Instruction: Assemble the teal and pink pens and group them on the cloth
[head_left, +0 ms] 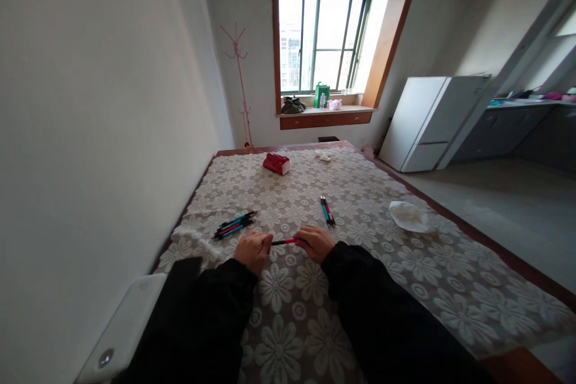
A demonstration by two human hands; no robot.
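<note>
One tablecloth (294,192), one pen (284,242) between two hands (252,251)

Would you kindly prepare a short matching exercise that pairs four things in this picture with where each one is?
Things
1. Red and black pen
2. Red packet
3. Green bag
4. White fridge

Places
A. On the windowsill
B. Standing on the floor, beyond the table's right side
C. Lying on the far part of the flowered tablecloth
D. Held between the left hand and the right hand

Right pairs: 1-D, 2-C, 3-A, 4-B
</note>
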